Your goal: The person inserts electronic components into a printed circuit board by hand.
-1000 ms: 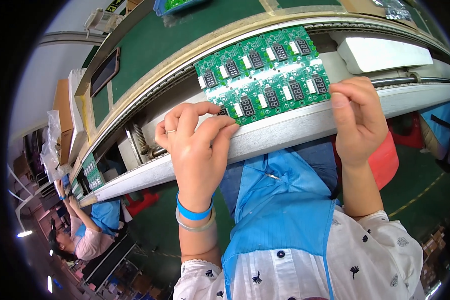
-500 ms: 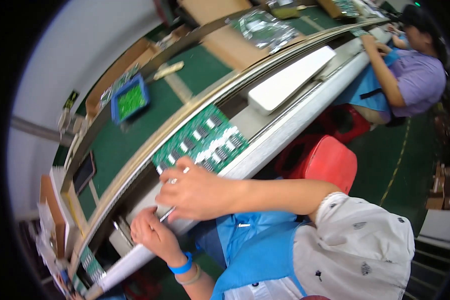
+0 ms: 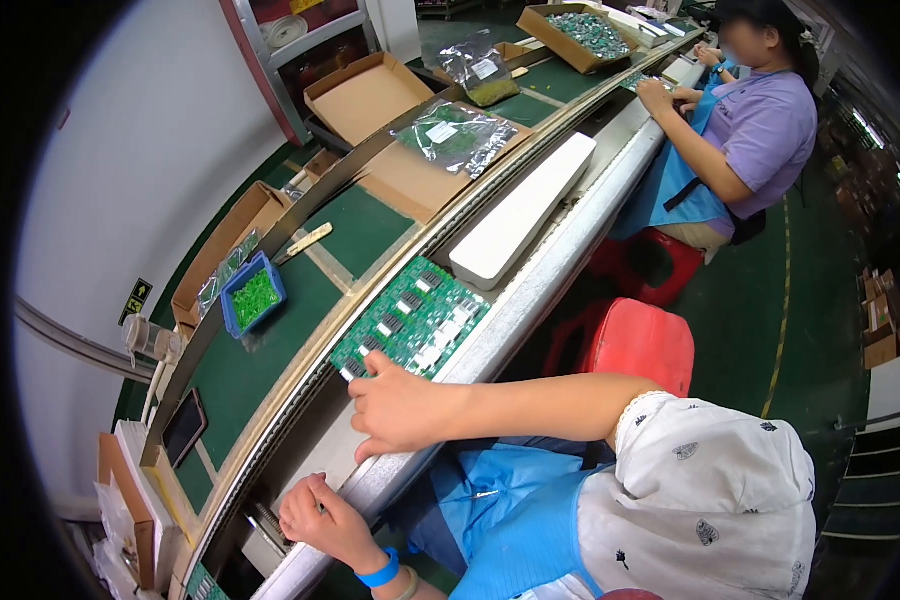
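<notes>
A green circuit board panel point(image 3: 410, 318) with several black and silver parts lies across the conveyor rails. My right hand point(image 3: 400, 405) is at its near left corner, index finger stretched onto the board's edge and thumb apart from the other fingers. My left hand point(image 3: 325, 520), with a blue band point(image 3: 380, 570) at the wrist, hovers by the conveyor's near rail, lower left of the board. Its fingers are curled in; a small pale spot shows among them, too small to name.
Beyond the board a long white cover point(image 3: 525, 212) sits on the conveyor. On the green bench are a blue tray point(image 3: 282, 285) of green pieces, a phone point(image 3: 184, 428) and a plastic bag point(image 3: 455, 135). Red stools point(image 3: 640, 345) stand at right; a co-worker point(image 3: 760, 130) sits farther along.
My hands have drawn apart; the left went down, and the right's fingers moved onto the board's corner. A thin silver thing seen between them is no longer visible. The view has shifted.
</notes>
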Demonstrator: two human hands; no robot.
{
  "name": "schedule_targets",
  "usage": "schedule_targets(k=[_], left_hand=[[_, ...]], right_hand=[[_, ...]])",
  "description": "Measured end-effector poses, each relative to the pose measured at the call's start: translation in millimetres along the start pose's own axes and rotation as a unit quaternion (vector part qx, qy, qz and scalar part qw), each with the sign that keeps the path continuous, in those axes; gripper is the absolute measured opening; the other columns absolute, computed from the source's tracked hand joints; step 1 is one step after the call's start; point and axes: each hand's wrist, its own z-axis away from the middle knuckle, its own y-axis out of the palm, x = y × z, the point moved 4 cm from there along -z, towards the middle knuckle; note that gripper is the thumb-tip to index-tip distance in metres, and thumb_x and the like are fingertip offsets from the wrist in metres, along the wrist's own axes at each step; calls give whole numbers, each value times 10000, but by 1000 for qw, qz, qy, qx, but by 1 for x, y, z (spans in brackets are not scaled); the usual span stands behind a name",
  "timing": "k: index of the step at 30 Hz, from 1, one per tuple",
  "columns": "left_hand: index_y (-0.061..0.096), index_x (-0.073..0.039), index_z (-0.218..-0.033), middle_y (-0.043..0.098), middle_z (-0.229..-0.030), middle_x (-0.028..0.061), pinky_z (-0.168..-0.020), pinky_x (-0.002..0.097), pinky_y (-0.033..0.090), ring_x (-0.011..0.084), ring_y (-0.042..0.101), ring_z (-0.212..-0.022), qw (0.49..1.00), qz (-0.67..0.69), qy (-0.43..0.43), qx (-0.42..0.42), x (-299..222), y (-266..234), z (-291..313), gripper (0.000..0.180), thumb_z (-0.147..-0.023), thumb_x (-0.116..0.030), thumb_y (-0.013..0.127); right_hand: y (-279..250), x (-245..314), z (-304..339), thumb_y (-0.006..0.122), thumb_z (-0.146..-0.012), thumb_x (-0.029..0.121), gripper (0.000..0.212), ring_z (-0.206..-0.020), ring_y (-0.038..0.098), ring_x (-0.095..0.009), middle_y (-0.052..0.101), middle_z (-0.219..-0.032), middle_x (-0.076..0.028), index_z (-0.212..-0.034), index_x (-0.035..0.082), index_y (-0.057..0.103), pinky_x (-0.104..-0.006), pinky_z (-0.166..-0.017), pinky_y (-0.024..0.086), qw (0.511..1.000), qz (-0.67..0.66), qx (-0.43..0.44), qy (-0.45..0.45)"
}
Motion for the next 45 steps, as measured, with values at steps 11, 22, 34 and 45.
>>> schedule_targets(k=[11, 22, 34, 45], left_hand=[[690, -73, -846, 654, -835, 45, -921, 420, 364, 252, 588, -913, 998, -24, 38, -36, -2, 0, 1, 220, -1006, -198, 603], [691, -65, -810, 640, -801, 58, -908, 425, 370, 261, 580, -893, 998, -35, 39, -30, 3, 1, 1, 283, -1022, -233, 608], [703, -64, -772, 662, -796, 68, -903, 430, 402, 271, 596, -889, 999, -9, 41, -32, -5, 4, 4, 263, -989, -201, 647], [669, -53, -729, 648, -740, 117, -800, 462, 434, 338, 610, -799, 995, 10, 61, -73, 6, -9, -2, 214, -908, -163, 707]], right_hand=[[-57, -96, 70, 583, -963, 564, 517, -1017, 611, -237, 693, -881, -83, -808, 105, 762, -491, -962, 362, 982, 108, 29, 151], [-113, -215, 124, 556, -986, 559, 502, -1028, 630, -248, 737, -903, -91, -877, 130, 793, -499, -934, 351, 906, 224, 107, 344], [-160, -314, 197, 476, -1031, 562, 555, -1170, 641, -309, 746, -1136, -136, -1084, 111, 794, -557, -1023, 363, 816, 242, 103, 516], [-111, -222, 169, 564, -989, 463, 425, -1052, 706, -368, 751, -1095, -175, -1157, 136, 776, -457, -912, 534, 845, 59, -98, 523]])
